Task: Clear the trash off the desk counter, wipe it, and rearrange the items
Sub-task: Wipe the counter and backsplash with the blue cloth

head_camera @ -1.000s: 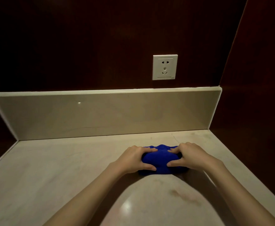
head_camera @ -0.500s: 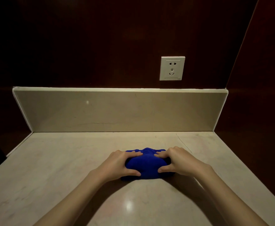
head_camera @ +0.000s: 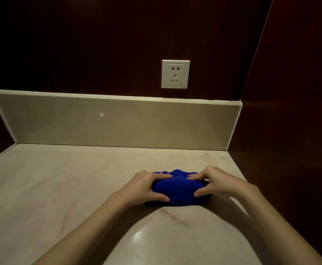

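Note:
A bunched blue cloth [head_camera: 178, 190] lies on the pale marble counter [head_camera: 60, 188], right of centre. My left hand [head_camera: 146, 185] grips its left end, fingers over the top and thumb along the near side. My right hand [head_camera: 213, 183] grips the right end the same way. Both hands press the cloth against the counter top. A faint reddish smear [head_camera: 175, 217] shows on the stone just in front of the cloth.
A low beige backsplash [head_camera: 118, 121] runs along the back of the counter. Above it a white wall socket [head_camera: 175, 74] sits in dark wood panelling. A dark wood side wall [head_camera: 290, 131] closes the right edge. The counter's left edge drops off at far left.
The cloth and both hands slid left along the counter and then back to the right, keeping the same two-handed grip.

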Tool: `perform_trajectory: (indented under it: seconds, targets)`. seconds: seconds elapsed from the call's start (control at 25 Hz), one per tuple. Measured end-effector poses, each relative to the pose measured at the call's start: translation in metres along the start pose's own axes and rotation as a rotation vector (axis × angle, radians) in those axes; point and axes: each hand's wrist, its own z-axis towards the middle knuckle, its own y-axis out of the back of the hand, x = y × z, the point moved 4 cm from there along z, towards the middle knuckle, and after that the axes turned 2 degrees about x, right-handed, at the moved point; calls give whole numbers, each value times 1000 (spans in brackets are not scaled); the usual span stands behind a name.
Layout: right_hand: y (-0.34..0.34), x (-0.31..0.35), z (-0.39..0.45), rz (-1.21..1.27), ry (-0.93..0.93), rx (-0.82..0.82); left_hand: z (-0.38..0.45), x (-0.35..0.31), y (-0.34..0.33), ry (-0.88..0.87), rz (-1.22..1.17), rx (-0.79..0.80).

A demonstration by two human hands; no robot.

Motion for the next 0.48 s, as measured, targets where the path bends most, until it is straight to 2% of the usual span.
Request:
perform_trajectory:
  seconds: [0.16,0.48]
  targets:
    - [22,-36,-27,-105,-144,-6,38,-44,-24,-58,3,30]
    - [34,-69,-69,-245,-378,-129,94,-107,-55,-119,37,97]
